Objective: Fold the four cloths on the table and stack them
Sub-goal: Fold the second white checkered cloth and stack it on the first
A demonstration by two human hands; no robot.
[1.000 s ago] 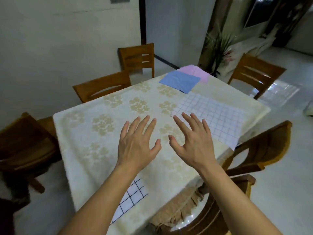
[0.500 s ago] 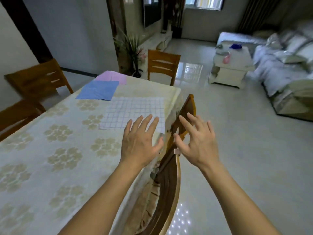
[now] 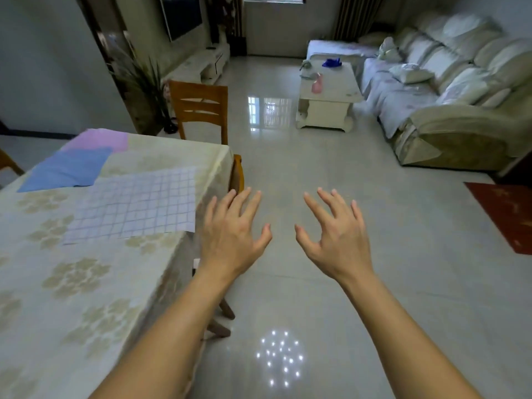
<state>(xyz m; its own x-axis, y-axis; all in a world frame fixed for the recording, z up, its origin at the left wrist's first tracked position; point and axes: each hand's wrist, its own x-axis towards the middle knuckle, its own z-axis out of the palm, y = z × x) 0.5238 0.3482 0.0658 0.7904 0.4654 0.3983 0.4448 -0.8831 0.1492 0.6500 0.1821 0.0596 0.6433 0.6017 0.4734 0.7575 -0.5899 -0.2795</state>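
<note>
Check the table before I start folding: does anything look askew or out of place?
Nothing damaged. The blue cloth overlaps the pink cloth, and the grid cloth lies flat. Only three cloths show; both hands hover beyond the table.

Head view looks forward and down (table (image 3: pixel 86 283) at left).

Worktop (image 3: pixel 86 283): matt patterned fabric cover. Grid cloth (image 3: pixel 135 205): smooth, matt. Chair (image 3: pixel 201 108): varnished wood. Floor (image 3: pixel 316 269): glossy tile.
</note>
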